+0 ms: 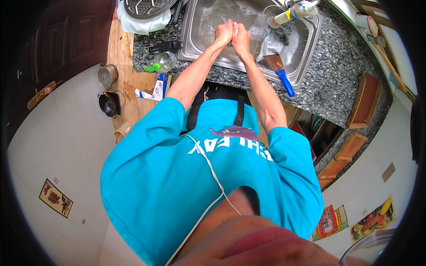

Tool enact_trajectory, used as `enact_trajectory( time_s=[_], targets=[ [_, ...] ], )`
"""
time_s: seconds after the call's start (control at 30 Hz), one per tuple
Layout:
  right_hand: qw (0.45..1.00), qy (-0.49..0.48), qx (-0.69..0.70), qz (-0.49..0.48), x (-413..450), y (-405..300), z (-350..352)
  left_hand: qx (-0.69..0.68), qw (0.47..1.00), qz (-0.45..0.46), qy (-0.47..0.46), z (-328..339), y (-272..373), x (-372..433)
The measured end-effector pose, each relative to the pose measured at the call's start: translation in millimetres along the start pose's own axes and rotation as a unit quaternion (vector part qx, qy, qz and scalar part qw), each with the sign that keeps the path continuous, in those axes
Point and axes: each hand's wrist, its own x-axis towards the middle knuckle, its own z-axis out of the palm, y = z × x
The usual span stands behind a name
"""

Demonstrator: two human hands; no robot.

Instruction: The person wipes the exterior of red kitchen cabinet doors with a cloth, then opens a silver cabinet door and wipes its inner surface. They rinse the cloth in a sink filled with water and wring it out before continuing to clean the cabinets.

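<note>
My left hand (223, 32) and my right hand (241, 38) meet, fingers curled, over the left basin of a stainless steel sink (190, 36). Cloudy, sudsy water (218, 15) lies beneath them. Something greyish shows between the hands near the wrists, but I cannot tell what it is or whether they grip it. To the right of my right hand, a wet grey cloth (270, 45) lies by a wire rack (301, 55) in the sink's other side. A scraper with a rusty blade and blue handle (285, 82) rests across the front rim.
A faucet hose with a yellow ring (282, 18) hangs over the right side. On the granite counter (324, 89) are a clear bottle with a green cap (164, 62), a black object (165, 46) and a perforated metal plate (146, 6) on a pale cloth (146, 25). Pots stand at left.
</note>
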Motion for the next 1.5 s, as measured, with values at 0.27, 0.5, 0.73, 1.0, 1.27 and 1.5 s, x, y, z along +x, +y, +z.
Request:
enact_trajectory(
  time_s=[0.27,0.5,0.73,1.0,1.27,1.5],
  targets=[
    [0.987,-0.029,-0.129,-0.091,13,26,9,0.1,0.99,0.087,0.042,-20,-13,16],
    [0.963,0.019,-0.25,-0.095,15,41,22,0.031,0.998,0.056,0.017,-64,-71,46],
    [0.927,-0.275,-0.249,-0.052,4,114,33,-0.097,0.989,-0.034,-0.104,-66,-45,-1],
    [0.972,-0.193,-0.053,0.126,-7,142,67,-0.085,0.993,-0.036,-0.08,-65,-42,-2],
    [0.764,-0.103,0.588,0.244,11,44,1,-0.161,0.95,-0.219,-0.153,-48,5,-13],
    [0.977,-0.029,0.184,0.106,11,11,-4,-0.179,0.981,0.04,-0.059,-14,23,-10]
  ],
)
